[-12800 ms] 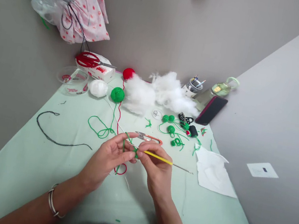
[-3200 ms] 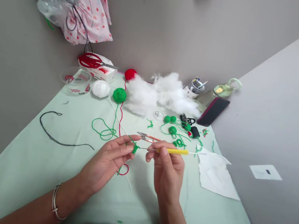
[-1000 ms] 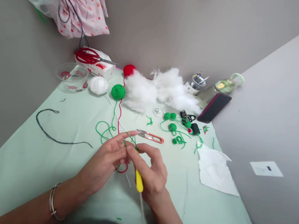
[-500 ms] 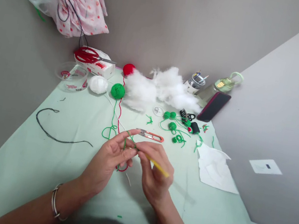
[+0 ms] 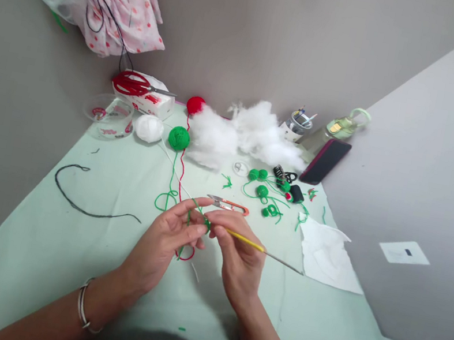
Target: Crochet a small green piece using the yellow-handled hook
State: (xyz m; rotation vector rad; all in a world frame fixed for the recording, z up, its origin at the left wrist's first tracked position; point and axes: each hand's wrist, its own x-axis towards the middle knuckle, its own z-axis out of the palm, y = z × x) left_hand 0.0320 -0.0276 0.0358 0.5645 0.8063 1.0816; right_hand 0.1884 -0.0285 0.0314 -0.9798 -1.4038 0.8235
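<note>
1. While my left hand (image 5: 166,241) pinches the green crochet piece (image 5: 205,224) shut between thumb and fingers, the work hangs just above the pale green cloth (image 5: 42,243), in front of me
2. Right hand (image 5: 237,260) closed around the yellow crochet hook (image 5: 247,242); working end at the piece, bare metal end pointing off to my right
3. Green strand (image 5: 170,183) runs from my fingers back across the cloth to the green yarn ball (image 5: 178,138), beside the white stuffing (image 5: 242,134)
4. The piece is only a small knot of stitches, far smaller than the green balls (image 5: 262,191) lying beyond; I judge it barely begun, most of it left
5. Orange snips (image 5: 229,206) lie just past my fingertips, untouched
</note>
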